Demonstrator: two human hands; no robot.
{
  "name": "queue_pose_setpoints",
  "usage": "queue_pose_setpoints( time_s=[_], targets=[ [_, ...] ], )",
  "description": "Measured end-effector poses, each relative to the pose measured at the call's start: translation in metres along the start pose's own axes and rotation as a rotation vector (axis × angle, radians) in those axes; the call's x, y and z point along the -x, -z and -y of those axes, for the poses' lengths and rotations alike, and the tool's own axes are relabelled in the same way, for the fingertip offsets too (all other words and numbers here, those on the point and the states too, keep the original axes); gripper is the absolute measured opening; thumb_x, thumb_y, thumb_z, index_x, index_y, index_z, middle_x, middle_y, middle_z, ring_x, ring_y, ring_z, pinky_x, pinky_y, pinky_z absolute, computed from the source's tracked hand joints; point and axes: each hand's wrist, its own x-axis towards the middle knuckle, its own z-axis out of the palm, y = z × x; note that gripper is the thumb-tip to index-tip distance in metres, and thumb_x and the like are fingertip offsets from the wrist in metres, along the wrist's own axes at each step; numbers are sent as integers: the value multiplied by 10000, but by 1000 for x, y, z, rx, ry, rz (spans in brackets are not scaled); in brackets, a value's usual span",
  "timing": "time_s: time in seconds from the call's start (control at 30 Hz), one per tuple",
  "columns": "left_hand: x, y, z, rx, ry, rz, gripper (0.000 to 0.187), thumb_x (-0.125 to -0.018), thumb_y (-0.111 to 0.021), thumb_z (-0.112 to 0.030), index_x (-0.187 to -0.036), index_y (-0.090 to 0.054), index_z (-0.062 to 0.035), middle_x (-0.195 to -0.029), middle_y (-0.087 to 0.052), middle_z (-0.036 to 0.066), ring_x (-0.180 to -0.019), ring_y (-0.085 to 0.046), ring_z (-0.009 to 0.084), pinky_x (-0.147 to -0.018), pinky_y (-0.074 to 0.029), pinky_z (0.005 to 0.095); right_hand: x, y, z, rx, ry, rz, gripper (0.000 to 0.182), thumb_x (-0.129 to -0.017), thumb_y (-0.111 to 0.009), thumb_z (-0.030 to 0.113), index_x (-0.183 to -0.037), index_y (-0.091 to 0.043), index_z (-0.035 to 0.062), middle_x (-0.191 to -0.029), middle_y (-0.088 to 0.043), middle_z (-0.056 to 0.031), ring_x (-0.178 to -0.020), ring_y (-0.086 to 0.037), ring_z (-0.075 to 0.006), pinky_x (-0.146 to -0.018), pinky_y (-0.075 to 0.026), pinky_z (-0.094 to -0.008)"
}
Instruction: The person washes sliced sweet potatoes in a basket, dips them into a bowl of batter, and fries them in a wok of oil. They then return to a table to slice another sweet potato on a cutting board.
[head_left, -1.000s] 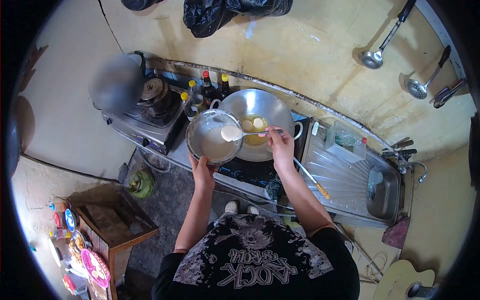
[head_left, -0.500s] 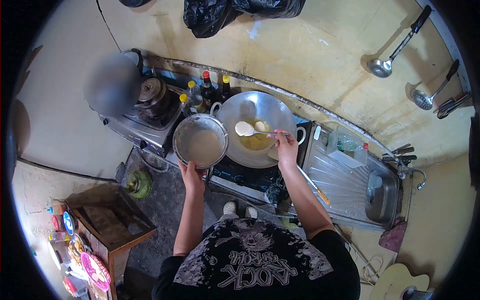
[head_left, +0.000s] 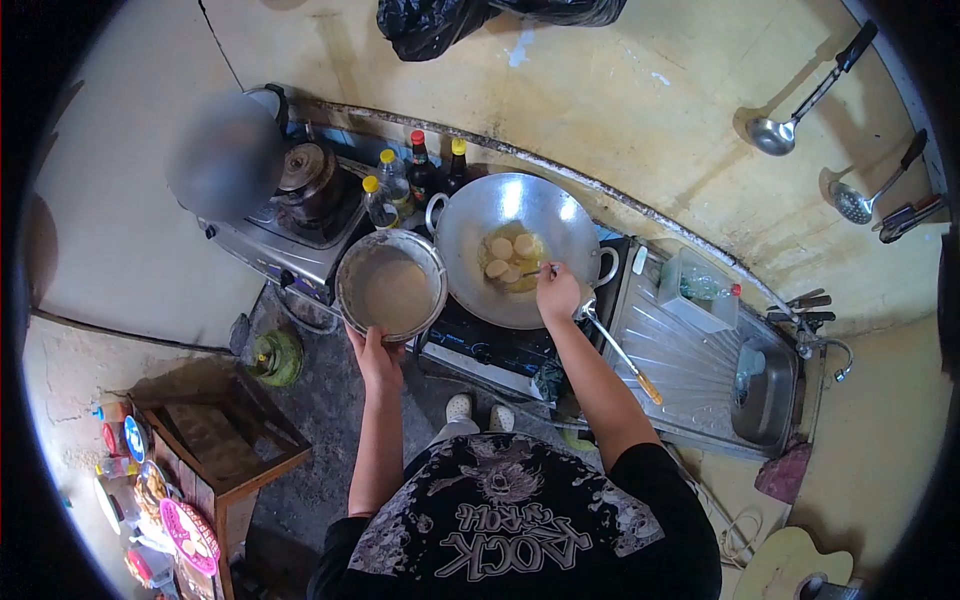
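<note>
A metal bowl (head_left: 351,268) with pale batter (head_left: 398,290) in it is gripped at its near rim by my left hand (head_left: 376,355). To its right stands a large two-handled wok (head_left: 475,215) with yellowish oil in the bottom. Several pale round pieces (head_left: 523,245) sit in that oil. My right hand (head_left: 560,294) is closed around the handle of a spoon (head_left: 531,273), over the wok's right side. The spoon's bowl is down among the pieces, hard to tell apart from them. Beside my right wrist lies a wooden-handled spatula (head_left: 622,352).
Bottles (head_left: 420,172) stand behind the bowl. A kettle (head_left: 303,175) sits on the left stove (head_left: 260,250). On the right are a sink (head_left: 765,410) and a plastic container (head_left: 697,290). A ladle (head_left: 772,135) and skimmer (head_left: 853,203) hang on the wall.
My right hand has lowered the spoon from above the wok into the oil, and the white batter on it is gone. More round pieces show in the oil. The bowl moved slightly left.
</note>
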Motion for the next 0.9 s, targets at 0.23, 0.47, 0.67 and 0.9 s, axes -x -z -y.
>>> queue_pose_setpoints(
  time_s=[0.23, 0.47, 0.67, 0.9],
  targets=[
    [8, 1, -3, -28, -8, -6, 633, -814, -407, 3, -1396, -240, -181, -981, -509, 67, -636, -504, 118, -447, -396, 248, 0, 16, 11, 184, 64, 15, 212, -862, -551, 259, -869, -668, 83, -732, -663, -143, -705, -649, -338, -624, -507, -434],
    [18, -5, -4, -44, 14, -9, 613, -823, -437, -19, -1390, -265, -174, -924, -545, 42, -568, -516, 109, -424, -409, 220, 7, 59, 15, -139, 5, -39, 202, -884, -546, 230, -888, -641, 52, -714, -676, -129, -673, -673, -277, -606, -505, -356],
    [35, -21, 5, -64, 57, 100, 634, -818, -425, -12, -1406, -248, -170, -919, -548, 57, -567, -525, 122, -405, -398, 221, 20, 105, 40, -933, -133, -6, 171, -933, -533, 156, -905, -608, 4, -782, -662, -58, -654, -601, -106, -545, -382, -218],
    [69, -46, 6, -165, 91, 250, 689, -829, -444, -11, -1449, -191, -176, -977, -561, 65, -596, -519, 104, -397, -406, 212, 58, 149, 82, -534, 429, 68, 123, -916, -540, 117, -933, -634, 40, -845, -664, -56, -756, -628, -195, -640, -465, -290]
  ],
)
